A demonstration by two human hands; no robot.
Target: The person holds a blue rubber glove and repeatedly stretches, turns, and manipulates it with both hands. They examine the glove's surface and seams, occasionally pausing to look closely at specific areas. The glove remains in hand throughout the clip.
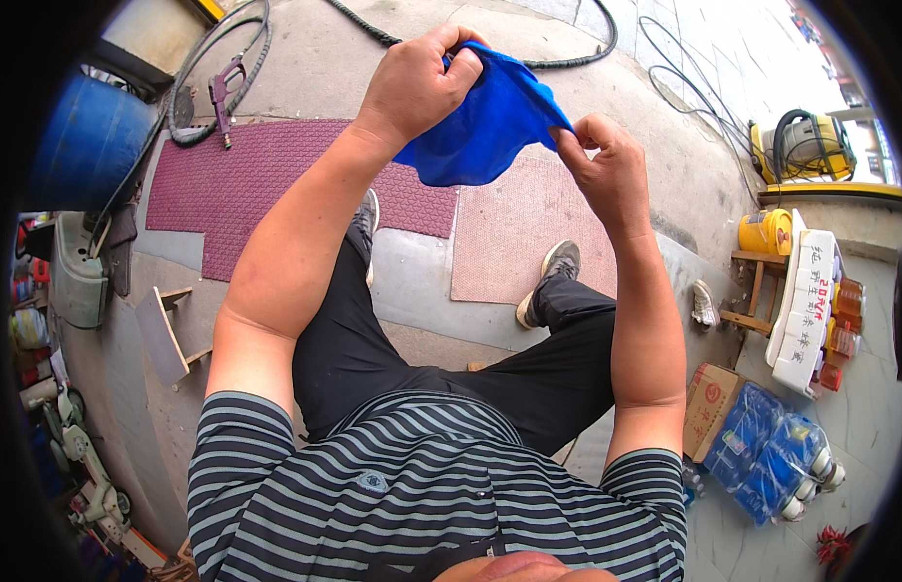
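A thin blue cloth (480, 138) is stretched out in front of me, above the floor mats. My left hand (422, 84) grips its upper left edge in a fist, thumb over the fabric. At the opposite corner, my right hand (603, 156) pinches the cloth between thumb and fingers. The cloth's top edge runs fairly taut between the two hands, while its lower part hangs in soft folds. Some of the cloth is hidden behind my left hand and wrist.
Below lie a maroon mat (276, 174) and a pink mat (523, 233). A spray gun (221, 98) with a coiled hose rests at upper left, by a blue barrel (94, 138). At right are a yellow vacuum cleaner (811, 149), a foam box (800, 313) and wrapped blue bottles (771, 451).
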